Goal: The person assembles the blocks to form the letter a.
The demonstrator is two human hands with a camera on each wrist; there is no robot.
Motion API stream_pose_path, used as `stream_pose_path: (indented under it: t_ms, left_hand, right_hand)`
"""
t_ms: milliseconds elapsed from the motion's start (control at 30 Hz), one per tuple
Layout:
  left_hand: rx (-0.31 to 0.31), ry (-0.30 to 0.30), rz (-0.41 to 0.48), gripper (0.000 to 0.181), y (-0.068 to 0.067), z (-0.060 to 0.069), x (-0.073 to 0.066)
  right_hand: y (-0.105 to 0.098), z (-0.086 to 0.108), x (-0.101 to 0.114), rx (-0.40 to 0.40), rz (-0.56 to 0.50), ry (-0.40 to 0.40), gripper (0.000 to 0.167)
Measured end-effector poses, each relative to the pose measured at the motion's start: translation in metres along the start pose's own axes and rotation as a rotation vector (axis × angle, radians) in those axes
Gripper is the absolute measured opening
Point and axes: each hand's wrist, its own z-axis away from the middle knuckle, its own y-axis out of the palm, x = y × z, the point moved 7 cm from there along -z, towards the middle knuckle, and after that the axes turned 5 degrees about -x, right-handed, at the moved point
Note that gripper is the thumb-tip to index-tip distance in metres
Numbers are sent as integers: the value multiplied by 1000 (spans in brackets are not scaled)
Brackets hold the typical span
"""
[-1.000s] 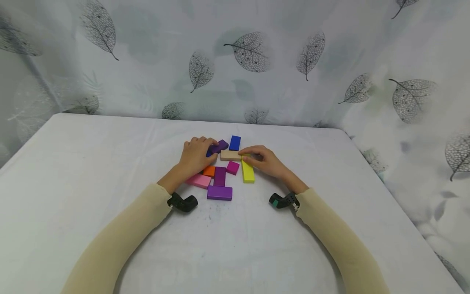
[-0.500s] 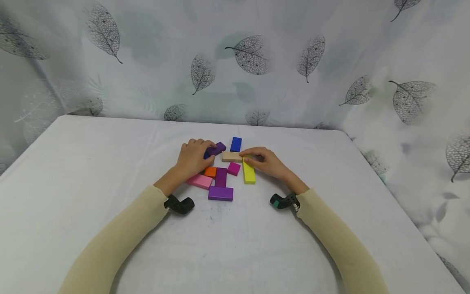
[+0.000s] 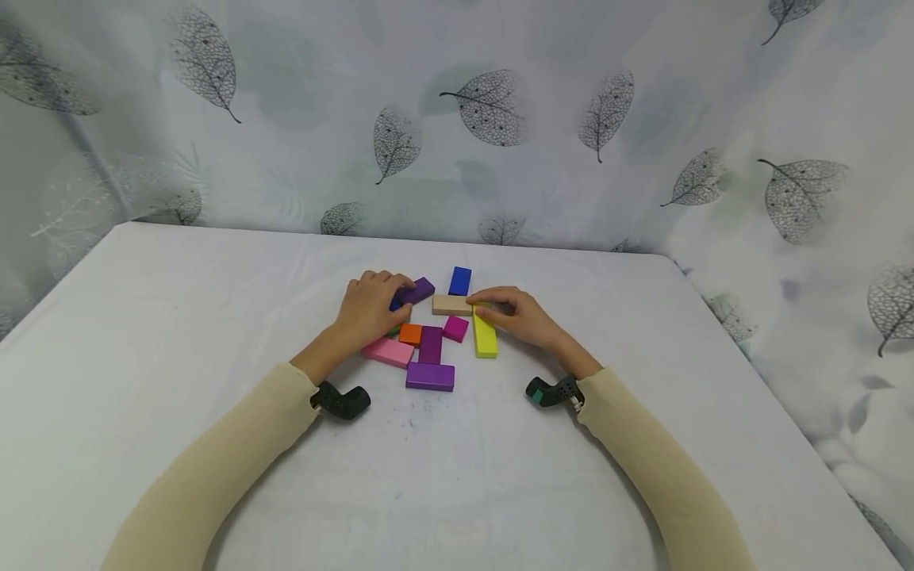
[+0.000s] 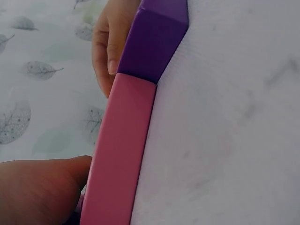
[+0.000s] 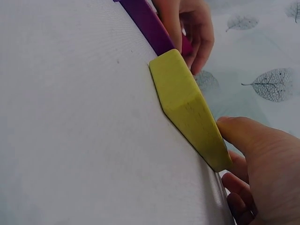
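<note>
My left hand (image 3: 369,305) holds a dark purple block (image 3: 417,291) at the back left of a cluster of coloured blocks. A blue block (image 3: 394,304) shows partly beneath that hand. My right hand (image 3: 516,313) pinches the far end of a long yellow block (image 3: 485,337), thumb and index finger at its top. Its index fingertip is beside the right end of a plain wooden block (image 3: 451,305). In the right wrist view the thumb lies against the yellow block (image 5: 187,105); the other fingertips are partly hidden.
A blue block (image 3: 460,281) lies behind the wooden one. In front are a magenta block (image 3: 455,328), an orange block (image 3: 410,334), a pink block (image 3: 389,351), an upright-running purple block (image 3: 431,345) and a crosswise purple block (image 3: 430,377). All rest on a white-covered table (image 3: 286,492).
My left hand has drawn left and slightly toward me, and the dark purple block and the blue one beneath have shifted with it. A bit of green block now shows. My right hand stays put.
</note>
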Motion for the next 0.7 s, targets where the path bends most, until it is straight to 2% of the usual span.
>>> stream_pose_path:
  t_ms: [700]
  left_hand:
    - [-26, 100, 9, 36, -13, 16, 3]
  right_hand:
    - [1, -1, 1, -4, -8, -17, 31]
